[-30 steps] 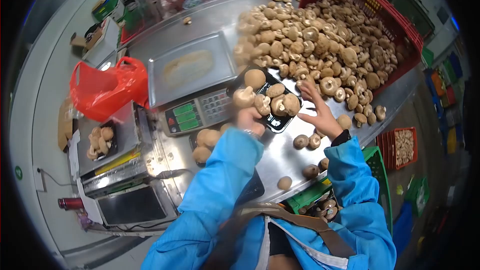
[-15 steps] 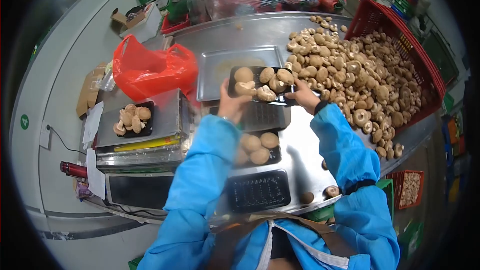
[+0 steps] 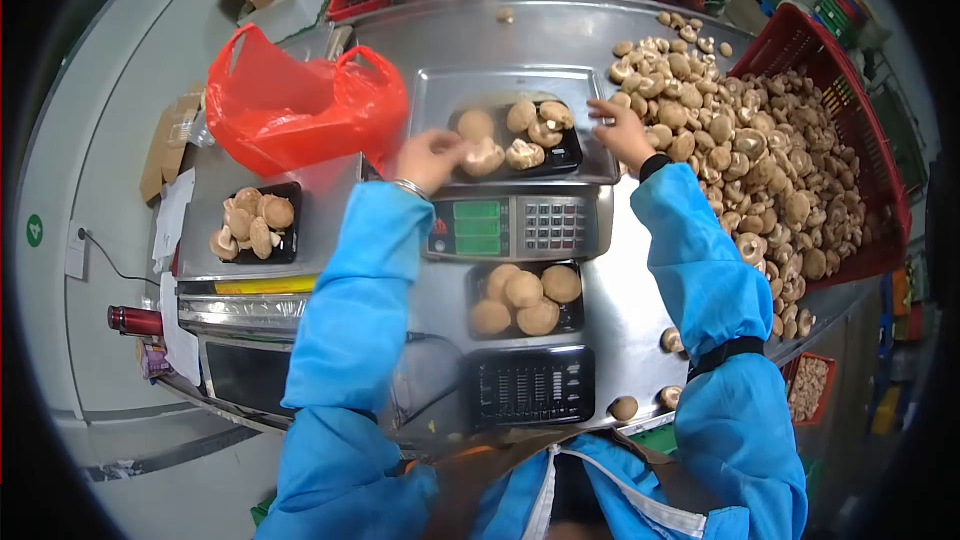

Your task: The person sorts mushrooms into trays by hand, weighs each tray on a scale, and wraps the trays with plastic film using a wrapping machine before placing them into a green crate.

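Steel table (image 3: 640, 280) under a heap of shiitake mushrooms (image 3: 760, 160), red plastic bag (image 3: 300, 105) left of the digital scale (image 3: 515, 225), black tray of mushrooms (image 3: 560, 155) on its platform, left hand (image 3: 430, 158) at the tray's left side, fingers curled, grip unclear, right hand (image 3: 622, 132) just beside, fingers open.

A black tray (image 3: 562, 162) of mushrooms (image 3: 474, 126) (six, roughly) sits on the scale (image 3: 430, 90).

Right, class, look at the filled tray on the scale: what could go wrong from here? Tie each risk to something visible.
The left hand is close beside a mushroom in the filled tray, so a brush might dislodge it or nudge the scale. Loose mushrooms near the front edge of the table could roll off.
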Tool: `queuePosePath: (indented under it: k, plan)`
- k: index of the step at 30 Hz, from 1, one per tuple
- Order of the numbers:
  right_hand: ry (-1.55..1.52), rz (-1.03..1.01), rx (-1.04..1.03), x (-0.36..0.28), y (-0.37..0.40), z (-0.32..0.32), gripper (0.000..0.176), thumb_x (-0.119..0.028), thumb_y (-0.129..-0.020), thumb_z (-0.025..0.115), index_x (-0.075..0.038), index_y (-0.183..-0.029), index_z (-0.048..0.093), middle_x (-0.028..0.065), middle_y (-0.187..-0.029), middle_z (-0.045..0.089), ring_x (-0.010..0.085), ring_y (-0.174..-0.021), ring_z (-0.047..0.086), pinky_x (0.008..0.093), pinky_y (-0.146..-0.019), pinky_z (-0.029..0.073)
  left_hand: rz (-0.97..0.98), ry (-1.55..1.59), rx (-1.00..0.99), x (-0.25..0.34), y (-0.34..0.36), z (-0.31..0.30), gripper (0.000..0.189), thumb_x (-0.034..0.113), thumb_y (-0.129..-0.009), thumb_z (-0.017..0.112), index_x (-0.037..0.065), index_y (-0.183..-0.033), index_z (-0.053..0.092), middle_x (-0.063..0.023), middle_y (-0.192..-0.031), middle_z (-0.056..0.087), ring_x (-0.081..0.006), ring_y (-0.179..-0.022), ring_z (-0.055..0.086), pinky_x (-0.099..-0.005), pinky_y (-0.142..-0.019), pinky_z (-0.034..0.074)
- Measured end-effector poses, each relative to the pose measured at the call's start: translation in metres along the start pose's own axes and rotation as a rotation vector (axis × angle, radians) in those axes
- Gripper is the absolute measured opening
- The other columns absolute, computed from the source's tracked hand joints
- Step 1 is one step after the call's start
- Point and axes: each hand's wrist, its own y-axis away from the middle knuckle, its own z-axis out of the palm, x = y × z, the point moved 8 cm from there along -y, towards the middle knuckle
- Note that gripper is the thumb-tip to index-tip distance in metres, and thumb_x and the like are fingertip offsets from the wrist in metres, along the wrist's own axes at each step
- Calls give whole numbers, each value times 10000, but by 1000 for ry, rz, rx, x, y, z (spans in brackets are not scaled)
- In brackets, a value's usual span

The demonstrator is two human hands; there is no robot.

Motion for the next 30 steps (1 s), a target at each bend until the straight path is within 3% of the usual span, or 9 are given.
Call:
queuePosePath:
  k: [3,6,11,15,17,19,23,29,30]
  plan:
    - [-53,-84,5,-16,0,4,540,-48,-719,540,-78,-1254,476,174,-1126,578,255,-958,583,326,-835,452,13,-64,6,19,3,-3,448,277,-646,787,1,-949,606,-121,-936,625,-184,-887,583,-305,-787,460]
    - [-51,-177,25,-43,-8,20,518,-116,-758,537,-92,-1270,462,184,-1145,566,260,-1020,557,324,-872,428,444,-432,44,79,27,17,513,225,-564,814,33,-929,509,-125,-885,573,-294,-866,553,-356,-762,450]
    - [-156,-171,22,-38,-12,45,508,-311,-837,539,-56,-1267,451,207,-1177,536,278,-1084,523,336,-898,409,399,-500,-55,60,17,33,410,150,-608,776,43,-893,501,-123,-857,570,-302,-813,549,-348,-732,451]
    - [-63,-239,34,-26,-1,38,512,-353,-857,521,-35,-1254,460,187,-1158,554,291,-1092,524,342,-914,406,122,164,20,7,-14,21,163,100,-771,644,26,-882,551,-58,-780,595,-135,-730,573,-249,-642,468]
    - [-107,-220,39,-16,2,38,490,-345,-866,507,-42,-1249,468,180,-1151,559,289,-1090,522,346,-932,394,-133,317,-40,-33,-25,28,200,169,-784,630,47,-940,600,-117,-847,651,-175,-769,615,-283,-655,486]
    - [-88,-82,-60,-13,7,44,465,-294,-852,533,-45,-1241,477,177,-1213,516,288,-1117,493,349,-958,368,-132,185,94,-47,-27,26,155,142,-779,612,38,-894,623,-142,-828,645,-229,-730,622,-318,-665,487]
    - [149,-319,250,-37,42,38,478,-199,-791,603,-59,-1229,473,182,-1190,510,355,-1142,432,385,-983,340,319,-208,364,11,-5,20,126,77,-771,535,19,-854,611,-176,-822,608,-310,-791,587,-384,-729,454]
    - [-32,-141,591,49,102,-69,343,-171,-752,628,-57,-1069,563,168,-1081,548,317,-996,524,390,-852,423,478,-469,289,44,-3,19,387,195,-757,631,32,-1093,530,-226,-1114,503,-357,-1043,480,-405,-885,389]
    - [309,-10,615,50,118,-103,325,-169,-763,602,-59,-1067,565,181,-1040,550,341,-958,525,420,-822,421,615,-533,296,60,2,24,515,239,-730,674,42,-1170,494,-241,-1206,451,-368,-1126,434,-403,-940,363]
